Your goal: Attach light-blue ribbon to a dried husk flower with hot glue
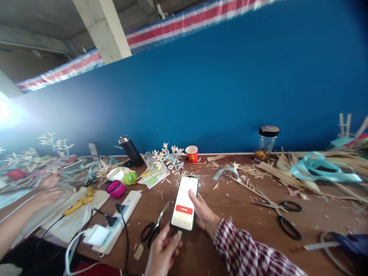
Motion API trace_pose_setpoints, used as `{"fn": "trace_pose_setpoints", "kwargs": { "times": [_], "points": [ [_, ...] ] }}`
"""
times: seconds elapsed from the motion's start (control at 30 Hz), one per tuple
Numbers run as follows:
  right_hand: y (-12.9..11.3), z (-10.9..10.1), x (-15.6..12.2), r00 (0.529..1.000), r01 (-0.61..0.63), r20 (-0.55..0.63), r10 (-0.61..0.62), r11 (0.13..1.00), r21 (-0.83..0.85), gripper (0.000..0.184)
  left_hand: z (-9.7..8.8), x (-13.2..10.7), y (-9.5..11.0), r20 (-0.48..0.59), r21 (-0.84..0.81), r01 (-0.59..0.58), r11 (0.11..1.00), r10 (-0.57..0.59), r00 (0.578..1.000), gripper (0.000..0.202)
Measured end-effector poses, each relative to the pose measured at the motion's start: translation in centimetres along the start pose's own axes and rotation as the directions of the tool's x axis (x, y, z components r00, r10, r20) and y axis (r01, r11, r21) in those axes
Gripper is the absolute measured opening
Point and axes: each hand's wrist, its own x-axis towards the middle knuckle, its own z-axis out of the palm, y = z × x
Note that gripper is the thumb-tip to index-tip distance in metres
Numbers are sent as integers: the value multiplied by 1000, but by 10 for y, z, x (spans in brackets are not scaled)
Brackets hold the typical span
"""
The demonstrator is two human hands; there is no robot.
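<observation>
A smartphone [184,203] with a white lit screen and a red button bar rests in my right hand [205,214]. The right fingers wrap its right edge, and the thumb lies over the screen. Just under the phone's bottom edge, my left hand [165,249] is pinched closed on a small pale piece [179,234]; its kind is not clear. Black-handled scissors [155,226] lie beside my left hand. Farther right, a second pair of scissors [277,209] lies spread apart on the brown table [230,237].
A power strip [122,222] with plugs and cords stands left, near a yellow glue gun [82,201] and another person's hands [47,195]. Along the back are a black bottle [131,151], straw flowers [169,157], a red cup [192,154] and a lidded jar [267,142]. Blue ribbon [319,168] lies right.
</observation>
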Motion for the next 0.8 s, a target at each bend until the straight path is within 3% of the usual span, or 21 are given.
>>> {"fn": "trace_pose_setpoints", "kwargs": {
  "times": [0.2,0.37,0.8],
  "points": [
    [-2,-1,4,954,298,18,-298,950,-92,80,-6,3,-3,-38,13,-24,1000,24,999,95],
    [-1,-4,6,918,393,37,-394,897,-202,93,-9,5,-6,-50,4,-42,999,42,998,93],
    [-8,-2,4,893,446,89,-441,843,-303,77,-12,2,-7,-41,60,-33,998,35,999,92]
  ]
}}
